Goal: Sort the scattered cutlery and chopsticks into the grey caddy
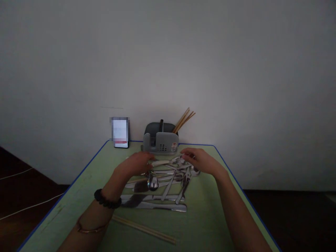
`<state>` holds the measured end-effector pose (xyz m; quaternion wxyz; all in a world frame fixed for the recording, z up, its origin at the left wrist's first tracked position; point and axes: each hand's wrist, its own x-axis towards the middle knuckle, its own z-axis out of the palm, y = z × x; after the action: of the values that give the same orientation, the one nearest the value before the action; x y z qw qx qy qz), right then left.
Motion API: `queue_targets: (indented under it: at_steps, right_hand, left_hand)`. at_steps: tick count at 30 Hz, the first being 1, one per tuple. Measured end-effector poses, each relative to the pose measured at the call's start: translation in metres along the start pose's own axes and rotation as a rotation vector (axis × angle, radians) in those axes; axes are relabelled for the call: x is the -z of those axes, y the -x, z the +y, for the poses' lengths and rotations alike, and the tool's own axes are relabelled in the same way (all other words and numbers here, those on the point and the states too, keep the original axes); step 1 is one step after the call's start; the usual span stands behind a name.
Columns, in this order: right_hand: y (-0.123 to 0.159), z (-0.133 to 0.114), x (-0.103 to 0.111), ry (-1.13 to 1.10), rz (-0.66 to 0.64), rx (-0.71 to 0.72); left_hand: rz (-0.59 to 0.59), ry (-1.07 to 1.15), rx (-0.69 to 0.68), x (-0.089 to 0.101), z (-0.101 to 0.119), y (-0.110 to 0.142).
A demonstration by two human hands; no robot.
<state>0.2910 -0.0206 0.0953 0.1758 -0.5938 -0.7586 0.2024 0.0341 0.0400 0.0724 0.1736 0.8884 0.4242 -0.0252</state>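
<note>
A pile of metal cutlery (162,183), with spoons, forks and knives, lies in the middle of a green table (207,217). My left hand (135,165) rests palm down on the pile's left part, its fingers curled at a white-handled utensil (160,162). My right hand (201,161) hovers over the pile's right end, fingers bent down onto the utensils there. Whether either hand grips a piece is hidden by the fingers. A grey cutlery holder (160,141) stands just behind the pile, with wooden chopsticks (183,120) sticking out of it.
A pair of wooden chopsticks (144,229) lies on the table near me. A phone (120,133) leans against the white wall at the table's back left. The table has a blue edge (237,183); dark floor and white cables lie to the left.
</note>
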Motion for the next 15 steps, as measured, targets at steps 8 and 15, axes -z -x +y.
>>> queue_targets:
  at_steps: [8, 15]
  right_hand:
    - [0.009, -0.054, -0.031, 0.090, -0.442, 0.070]
    - [0.004, -0.061, -0.047, 0.229, -0.486, -0.021]
  left_hand:
    - [-0.202, -0.179, 0.112, 0.001, 0.007, 0.001]
    - [-0.213, -0.250, 0.201, 0.004, 0.016, 0.010]
